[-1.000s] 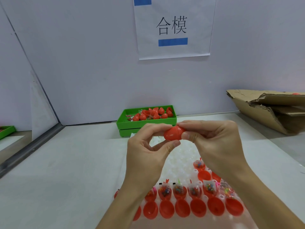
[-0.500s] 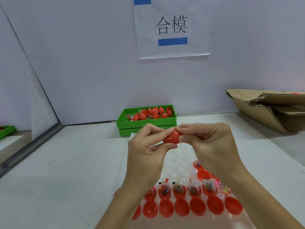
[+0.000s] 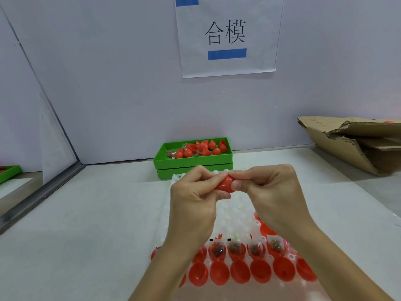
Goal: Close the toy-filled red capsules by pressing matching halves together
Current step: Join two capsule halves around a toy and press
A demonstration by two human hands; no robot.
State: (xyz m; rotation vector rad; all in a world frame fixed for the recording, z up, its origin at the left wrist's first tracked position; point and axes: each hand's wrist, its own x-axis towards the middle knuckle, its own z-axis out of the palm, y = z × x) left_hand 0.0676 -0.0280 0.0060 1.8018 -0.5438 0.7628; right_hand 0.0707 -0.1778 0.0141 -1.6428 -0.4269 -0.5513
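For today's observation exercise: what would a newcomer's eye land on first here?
Mid-frame, the left hand and right hand pinch one red capsule. Below them, open halves sit in rows on a white tray. A green bin of capsules stands by the wall.

Both forearms are bare to the frame's edge (no sleeves), and the hands (image 3: 234, 196) wear nothing.

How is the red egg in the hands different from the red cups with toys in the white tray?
The held capsule is closed; the filled halves are open, toy bags showing. The capsule is pinched by the left hand and right hand; the halves sit in the white tray. Both are red plastic.
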